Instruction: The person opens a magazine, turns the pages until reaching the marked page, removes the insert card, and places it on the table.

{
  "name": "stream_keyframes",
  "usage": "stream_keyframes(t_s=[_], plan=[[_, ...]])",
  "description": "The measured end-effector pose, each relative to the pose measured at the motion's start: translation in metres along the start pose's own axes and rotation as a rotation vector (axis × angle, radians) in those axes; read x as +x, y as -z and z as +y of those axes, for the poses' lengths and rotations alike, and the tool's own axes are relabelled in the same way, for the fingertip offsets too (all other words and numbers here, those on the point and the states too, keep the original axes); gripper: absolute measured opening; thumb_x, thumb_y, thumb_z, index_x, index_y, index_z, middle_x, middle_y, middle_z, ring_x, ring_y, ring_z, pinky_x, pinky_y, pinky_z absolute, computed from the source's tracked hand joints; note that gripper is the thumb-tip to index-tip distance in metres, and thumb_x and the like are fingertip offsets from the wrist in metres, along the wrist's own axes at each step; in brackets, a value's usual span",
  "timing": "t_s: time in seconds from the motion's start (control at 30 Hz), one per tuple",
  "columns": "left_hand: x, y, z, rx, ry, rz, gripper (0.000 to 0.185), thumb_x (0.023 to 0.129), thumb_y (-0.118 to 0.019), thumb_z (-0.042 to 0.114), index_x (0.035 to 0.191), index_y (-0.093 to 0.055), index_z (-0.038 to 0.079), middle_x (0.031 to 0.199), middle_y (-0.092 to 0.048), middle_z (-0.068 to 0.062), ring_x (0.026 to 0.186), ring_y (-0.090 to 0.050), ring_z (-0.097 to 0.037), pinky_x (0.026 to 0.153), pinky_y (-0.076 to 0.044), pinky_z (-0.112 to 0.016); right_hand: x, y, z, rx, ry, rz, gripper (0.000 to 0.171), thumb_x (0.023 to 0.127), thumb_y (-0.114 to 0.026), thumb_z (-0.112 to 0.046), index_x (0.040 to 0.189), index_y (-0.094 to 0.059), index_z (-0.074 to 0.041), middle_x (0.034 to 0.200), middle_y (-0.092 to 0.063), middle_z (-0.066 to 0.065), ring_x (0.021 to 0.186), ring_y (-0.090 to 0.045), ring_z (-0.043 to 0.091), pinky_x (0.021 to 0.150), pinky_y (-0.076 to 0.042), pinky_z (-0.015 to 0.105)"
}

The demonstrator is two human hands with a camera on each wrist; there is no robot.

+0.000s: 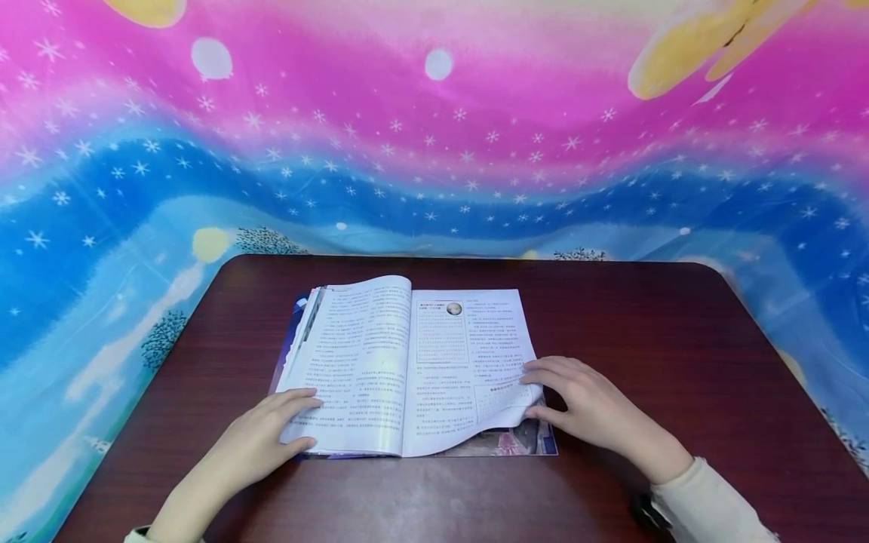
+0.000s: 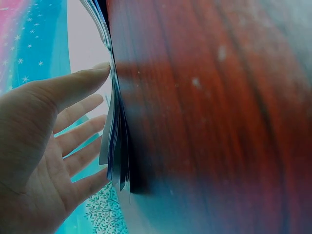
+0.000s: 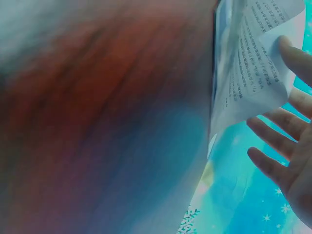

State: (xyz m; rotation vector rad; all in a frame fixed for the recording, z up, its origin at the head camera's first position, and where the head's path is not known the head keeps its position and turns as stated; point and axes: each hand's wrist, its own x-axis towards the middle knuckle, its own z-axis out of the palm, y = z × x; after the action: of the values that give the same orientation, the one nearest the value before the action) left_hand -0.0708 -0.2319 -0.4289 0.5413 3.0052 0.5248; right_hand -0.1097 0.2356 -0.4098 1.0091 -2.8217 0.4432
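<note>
An open magazine (image 1: 441, 392) lies on the table, its pages covered in small printed text. My left hand (image 1: 261, 434) rests on the lower left edge of the left page, fingers over the paper. In the left wrist view the left thumb (image 2: 90, 80) touches the stacked page edges and the other fingers are spread. At the right page's outer edge is my right hand (image 1: 587, 400), pinching the lower corner between thumb and fingers. That magazine page (image 3: 258, 73) bends upward, uncovering a coloured picture (image 1: 509, 443) beneath it.
The dark red-brown wooden table (image 1: 665, 332) has rounded far corners. Behind and beside it hangs a pink and blue cloth (image 1: 380, 166) printed with snowflakes. A dark object (image 1: 649, 513) shows by the right sleeve (image 1: 709, 501).
</note>
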Motion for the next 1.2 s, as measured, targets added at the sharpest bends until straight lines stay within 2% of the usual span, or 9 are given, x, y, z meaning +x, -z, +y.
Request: stream_keyframes(t_s=[0.4, 0.53, 0.7, 0.87, 1.07, 1.2], plan=[[0.0, 0.0, 0.001, 0.002, -0.021, 0.015, 0.051, 0.077, -0.085, 0.026, 0.123, -0.068, 0.011, 0.135, -0.06, -0.009, 0.124, -0.055, -0.035, 0.098, -0.046, -0.056, 0.018, 0.007, -0.007, 0.03, 0.05, 0.14, 0.042, 0.076, -0.084, -0.041, 0.106, -0.071, -0.016, 0.116, -0.067, -0.002, 0.115, -0.058, 0.02, 0.101, -0.043, 0.043], [0.003, 0.001, 0.009, 0.0, -0.03, 0.031, 0.049, 0.079, -0.084, 0.028, 0.123, -0.069, 0.014, 0.131, -0.062, -0.005, 0.121, -0.058, -0.031, 0.097, -0.047, -0.054, 0.025, 0.011, -0.011, 0.052, 0.089, 0.195, 0.041, 0.077, -0.083, -0.042, 0.106, -0.07, -0.017, 0.114, -0.066, -0.004, 0.114, -0.059, 0.02, 0.102, -0.042, 0.041], [0.008, 0.005, 0.028, -0.009, -0.056, 0.046, 0.043, 0.082, -0.082, 0.029, 0.122, -0.069, 0.017, 0.124, -0.067, -0.001, 0.116, -0.062, -0.024, 0.095, -0.05, -0.049, 0.034, 0.017, -0.018, 0.07, 0.112, 0.233, 0.041, 0.078, -0.082, -0.044, 0.106, -0.07, -0.017, 0.112, -0.067, -0.004, 0.115, -0.058, 0.02, 0.103, -0.041, 0.041], [0.016, 0.008, 0.049, 0.002, -0.15, 0.096, 0.039, 0.083, -0.081, 0.03, 0.119, -0.07, 0.019, 0.12, -0.068, 0.003, 0.112, -0.064, -0.019, 0.095, -0.051, -0.045, 0.041, 0.023, -0.024, 0.081, 0.126, 0.261, 0.04, 0.077, -0.083, -0.042, 0.104, -0.069, -0.017, 0.109, -0.067, -0.005, 0.116, -0.057, 0.02, 0.105, -0.039, 0.038], [0.028, 0.013, 0.075, -0.003, -0.287, 0.227, 0.038, 0.083, -0.081, 0.03, 0.118, -0.07, 0.021, 0.117, -0.068, 0.007, 0.108, -0.064, -0.014, 0.093, -0.052, -0.041, 0.049, 0.028, -0.033, 0.085, 0.144, 0.294, 0.039, 0.079, -0.081, -0.048, 0.101, -0.069, -0.018, 0.108, -0.067, -0.005, 0.115, -0.056, 0.02, 0.106, -0.038, 0.037], [0.038, 0.015, 0.095, -0.047, -0.358, 0.284, 0.04, 0.084, -0.08, 0.031, 0.121, -0.068, 0.02, 0.119, -0.067, 0.007, 0.109, -0.063, -0.012, 0.093, -0.052, -0.039, 0.053, 0.031, -0.039, 0.091, 0.145, 0.305, 0.041, 0.081, -0.077, -0.051, 0.102, -0.069, -0.017, 0.107, -0.067, -0.005, 0.115, -0.056, 0.02, 0.106, -0.038, 0.036]])
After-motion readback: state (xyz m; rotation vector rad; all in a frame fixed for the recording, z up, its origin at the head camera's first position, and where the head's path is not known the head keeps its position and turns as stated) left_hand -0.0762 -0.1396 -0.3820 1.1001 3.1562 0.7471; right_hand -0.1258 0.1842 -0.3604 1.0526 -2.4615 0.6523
